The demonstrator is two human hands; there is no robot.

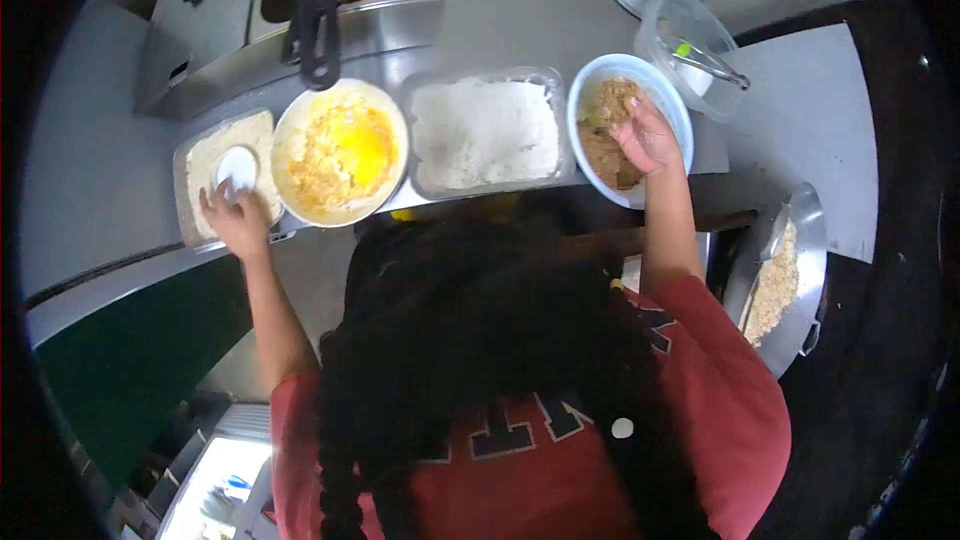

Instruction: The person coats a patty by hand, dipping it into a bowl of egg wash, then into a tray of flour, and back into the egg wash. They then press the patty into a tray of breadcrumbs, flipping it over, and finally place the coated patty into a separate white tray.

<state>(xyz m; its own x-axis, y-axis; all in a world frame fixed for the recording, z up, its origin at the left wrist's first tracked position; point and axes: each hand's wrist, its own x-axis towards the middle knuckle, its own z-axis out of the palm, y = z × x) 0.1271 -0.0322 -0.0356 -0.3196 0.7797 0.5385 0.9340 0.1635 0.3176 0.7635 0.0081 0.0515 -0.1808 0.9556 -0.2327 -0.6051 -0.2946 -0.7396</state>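
My left hand (240, 225) is over the near edge of a tray of pale crumbs (207, 153), its fingers apart. Just beyond its fingertips, a small white round dish (236, 168) sits on the crumbs. At the right, my right hand (652, 140) reaches into a light blue bowl (684, 130), fingers closed around a clump of brown mixture (613, 100). More brown mixture lies beneath it. Between my hands stand a round bowl (283, 172) of orange-yellow egg-like mix and crumbs, and a clear rectangular container (563, 145) holding white powder (485, 130).
Beyond the round bowl, black handles (320, 35) hang over a steel fryer (390, 35). A clear tub (725, 105) with a metal utensil (712, 63) adjoins the blue bowl. A metal basin (812, 270) of pale crumbs stands lower right.
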